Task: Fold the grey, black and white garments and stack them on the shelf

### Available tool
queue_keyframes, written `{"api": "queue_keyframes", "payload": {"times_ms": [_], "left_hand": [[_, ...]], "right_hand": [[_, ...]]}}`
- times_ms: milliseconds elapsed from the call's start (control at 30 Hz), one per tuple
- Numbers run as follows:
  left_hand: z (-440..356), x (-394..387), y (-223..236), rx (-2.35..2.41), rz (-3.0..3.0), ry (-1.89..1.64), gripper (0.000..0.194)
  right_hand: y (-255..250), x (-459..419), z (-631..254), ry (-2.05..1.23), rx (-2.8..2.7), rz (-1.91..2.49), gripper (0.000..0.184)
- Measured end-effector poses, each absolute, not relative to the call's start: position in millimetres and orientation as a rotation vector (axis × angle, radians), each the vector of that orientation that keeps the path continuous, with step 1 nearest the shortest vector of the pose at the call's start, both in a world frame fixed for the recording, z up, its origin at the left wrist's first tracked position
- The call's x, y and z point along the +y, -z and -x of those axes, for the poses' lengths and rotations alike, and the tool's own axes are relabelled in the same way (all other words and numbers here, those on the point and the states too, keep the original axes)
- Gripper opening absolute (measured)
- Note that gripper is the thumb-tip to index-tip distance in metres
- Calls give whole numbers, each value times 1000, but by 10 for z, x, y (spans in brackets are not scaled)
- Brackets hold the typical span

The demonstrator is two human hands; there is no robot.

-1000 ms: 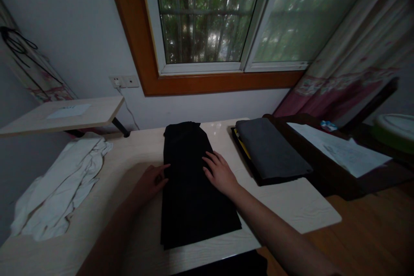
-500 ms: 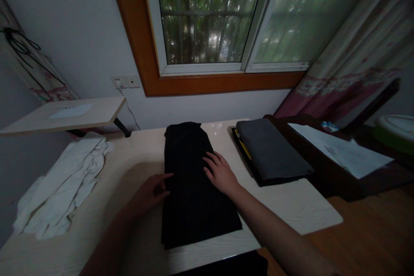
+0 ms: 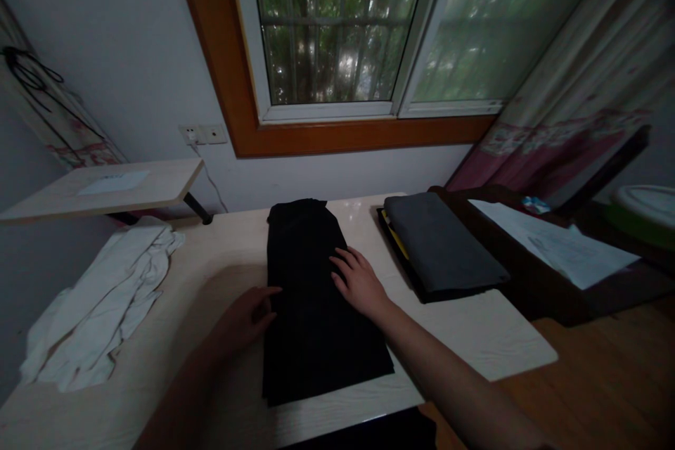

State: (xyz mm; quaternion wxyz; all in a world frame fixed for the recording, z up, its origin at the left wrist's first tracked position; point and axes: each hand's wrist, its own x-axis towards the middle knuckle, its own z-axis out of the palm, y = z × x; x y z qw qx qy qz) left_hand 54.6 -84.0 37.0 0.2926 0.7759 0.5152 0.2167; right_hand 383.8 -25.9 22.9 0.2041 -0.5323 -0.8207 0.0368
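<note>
A long folded black garment (image 3: 316,337), trousers by its shape, lies flat on the pale wood-grain table (image 3: 474,344). My right hand (image 3: 359,283) rests on its right edge with the fingers spread. At the left edge is my left hand (image 3: 247,316); its index finger reaches onto the cloth and the thumb sits lower, apart from it, with no cloth visibly gripped between them. The other fingers of the left hand are curled in shadow. On the right side of the table lies a stack of folded clothes with a grey one (image 3: 443,239) on top.
A crumpled white cloth (image 3: 105,302) lies at the left, beside a small raised shelf (image 3: 152,179). Past the table's right side, a paper sheet (image 3: 553,242) rests on a dark surface. A window (image 3: 337,28) and a wall socket (image 3: 203,134) are behind.
My left hand has slid a little toward me along the garment's left edge. My right hand and the black garment have stayed in place.
</note>
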Motion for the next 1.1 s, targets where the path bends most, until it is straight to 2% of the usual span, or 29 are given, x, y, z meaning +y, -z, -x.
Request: {"api": "queue_keyframes", "payload": {"times_ms": [300,433,600,1100], "left_hand": [[-531,-809,-309,1462,-2078,-708,60],[-523,-831,-334,1386,-2006,-634,66],[-567,-883,-424,1329,-1987,-478,64],[-452,-905,-509,1251,-1869,-385,40]], "right_hand": [[-233,-263,-3829,-94,-2288,1481,43],[-237,-269,-3826,-85,-2290,1478,43],[-256,-277,-3827,-87,-2293,1484,42],[-294,-328,-3790,11,-2295,1536,44]]}}
